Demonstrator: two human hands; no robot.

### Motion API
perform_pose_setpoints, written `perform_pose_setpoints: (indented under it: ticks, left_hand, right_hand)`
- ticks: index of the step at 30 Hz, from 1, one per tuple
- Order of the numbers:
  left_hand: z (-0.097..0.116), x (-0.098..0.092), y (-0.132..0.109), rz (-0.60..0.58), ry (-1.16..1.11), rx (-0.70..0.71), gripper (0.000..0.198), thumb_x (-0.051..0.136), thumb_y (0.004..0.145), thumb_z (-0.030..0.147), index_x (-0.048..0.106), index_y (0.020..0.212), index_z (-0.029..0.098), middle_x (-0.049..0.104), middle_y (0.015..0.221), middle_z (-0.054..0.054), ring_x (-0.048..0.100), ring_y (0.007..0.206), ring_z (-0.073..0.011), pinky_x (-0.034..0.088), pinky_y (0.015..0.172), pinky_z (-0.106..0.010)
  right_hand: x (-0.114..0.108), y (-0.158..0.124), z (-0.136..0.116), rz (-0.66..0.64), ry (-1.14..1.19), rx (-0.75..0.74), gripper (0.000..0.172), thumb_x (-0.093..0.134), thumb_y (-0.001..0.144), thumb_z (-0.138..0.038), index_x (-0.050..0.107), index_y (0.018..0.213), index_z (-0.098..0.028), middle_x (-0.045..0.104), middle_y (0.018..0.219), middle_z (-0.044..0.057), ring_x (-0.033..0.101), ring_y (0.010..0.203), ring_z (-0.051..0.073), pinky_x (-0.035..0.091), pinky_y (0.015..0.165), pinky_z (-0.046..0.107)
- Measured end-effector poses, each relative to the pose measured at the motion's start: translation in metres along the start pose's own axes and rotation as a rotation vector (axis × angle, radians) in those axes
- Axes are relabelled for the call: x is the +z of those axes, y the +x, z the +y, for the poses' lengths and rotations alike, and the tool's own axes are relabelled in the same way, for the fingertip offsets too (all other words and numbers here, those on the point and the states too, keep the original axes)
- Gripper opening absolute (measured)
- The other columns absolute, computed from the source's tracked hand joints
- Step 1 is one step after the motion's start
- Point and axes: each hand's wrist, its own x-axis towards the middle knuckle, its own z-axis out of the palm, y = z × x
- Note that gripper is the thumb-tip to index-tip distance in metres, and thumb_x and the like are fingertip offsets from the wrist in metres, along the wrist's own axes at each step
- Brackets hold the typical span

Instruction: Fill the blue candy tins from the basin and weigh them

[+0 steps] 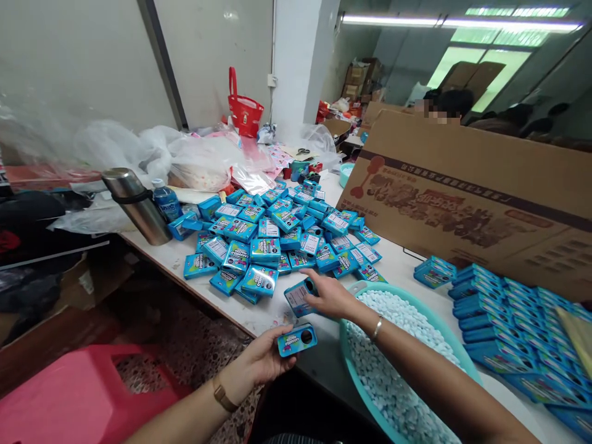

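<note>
My left hand [271, 357] is closed around a small blue candy tin [287, 346] with rounded corners, its printed front with a dark round spot facing up. Just beyond it, my right hand [330, 295] reaches over the table with thumb and fingers closed on the edge of a second blue candy tin [296, 301], which shows a white text panel. A large heap of similar blue tins [266, 250] lies behind both hands. Under my right forearm stands a turquoise basin [348, 364] filled with small pale candies [393, 364].
Neat stacks of blue tins [504, 320] stand at the right, before a big cardboard sheet [444, 191]. A steel thermos [137, 206] and a blue bottle [166, 200] stand at the left edge. Plastic bags [194, 163] lie behind. A pink stool [78, 394] is lower left. People sit beyond the cardboard.
</note>
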Motion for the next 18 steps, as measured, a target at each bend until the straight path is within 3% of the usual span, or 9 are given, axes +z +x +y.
perform_pose_setpoints:
  ticks: [2,5,8,11,13,15,17,18]
  left_hand:
    - [-0.004,0.003,0.003,0.013,-0.011,0.012,0.022,0.074,0.083,0.019,0.063,0.101,0.012,0.071,0.074,-0.005,0.064,0.051,-0.0148,0.052,0.046,-0.022]
    - [-0.014,0.011,0.009,0.056,-0.074,0.002,0.019,0.07,0.087,0.019,0.062,0.104,0.013,0.071,0.075,-0.005,0.064,0.051,-0.0147,0.052,0.045,-0.021]
    - [-0.016,0.023,0.014,0.1,-0.2,-0.013,0.015,0.06,0.094,0.021,0.06,0.105,0.012,0.069,0.072,-0.007,0.064,0.052,-0.0156,0.051,0.044,-0.021]
    - [-0.011,0.032,0.016,0.094,-0.288,0.005,0.018,0.05,0.099,0.024,0.059,0.106,0.01,0.069,0.075,-0.009,0.067,0.058,-0.0161,0.055,0.05,-0.021]
    - [-0.014,0.029,0.017,0.059,-0.339,0.042,0.023,0.046,0.1,0.026,0.058,0.11,0.01,0.071,0.084,-0.012,0.071,0.07,-0.018,0.059,0.061,-0.023]
    - [-0.026,0.018,0.016,0.054,-0.321,0.059,0.027,0.048,0.098,0.03,0.057,0.114,0.01,0.07,0.096,-0.016,0.072,0.085,-0.0216,0.061,0.072,-0.027]
    - [-0.045,0.001,0.015,0.132,-0.139,0.157,0.035,0.062,0.09,0.031,0.054,0.119,0.013,0.067,0.108,-0.018,0.07,0.1,-0.0257,0.061,0.082,-0.031]
    - [-0.054,-0.008,0.015,0.197,0.012,0.29,0.047,0.071,0.082,0.03,0.052,0.122,0.016,0.065,0.115,-0.017,0.068,0.107,-0.0279,0.06,0.087,-0.034]
  right_hand:
    - [0.004,0.009,-0.003,0.025,0.079,0.057,0.049,0.057,0.085,-0.027,0.055,0.134,-0.025,0.072,0.097,0.004,0.064,0.083,0.02,0.037,0.069,0.027]
    - [0.012,0.021,-0.004,0.015,0.164,0.169,0.032,0.062,0.086,-0.038,0.066,0.113,-0.022,0.073,0.094,0.005,0.065,0.08,0.02,0.04,0.066,0.026]
    - [0.023,0.028,-0.001,-0.06,0.288,0.314,0.037,0.07,0.081,-0.048,0.065,0.102,-0.017,0.072,0.081,0.005,0.064,0.064,0.018,0.04,0.056,0.025]
    - [0.031,0.03,0.003,-0.112,0.439,0.393,0.044,0.071,0.082,-0.053,0.062,0.104,-0.015,0.07,0.075,0.004,0.062,0.052,0.016,0.041,0.05,0.025]
    - [0.031,0.03,0.004,-0.115,0.465,0.396,0.048,0.066,0.086,-0.057,0.06,0.11,-0.015,0.072,0.081,0.006,0.065,0.054,0.017,0.043,0.052,0.026]
    - [0.025,0.025,0.005,-0.077,0.382,0.341,0.051,0.061,0.089,-0.058,0.06,0.115,-0.014,0.074,0.092,0.009,0.07,0.068,0.02,0.048,0.061,0.028]
    - [0.014,0.013,0.009,0.004,0.247,0.226,0.047,0.061,0.091,-0.055,0.063,0.116,-0.016,0.074,0.104,0.011,0.071,0.086,0.023,0.05,0.074,0.031]
    - [0.007,0.003,0.014,0.051,0.197,0.172,0.044,0.06,0.091,-0.053,0.064,0.116,-0.017,0.073,0.109,0.012,0.07,0.092,0.024,0.05,0.079,0.033]
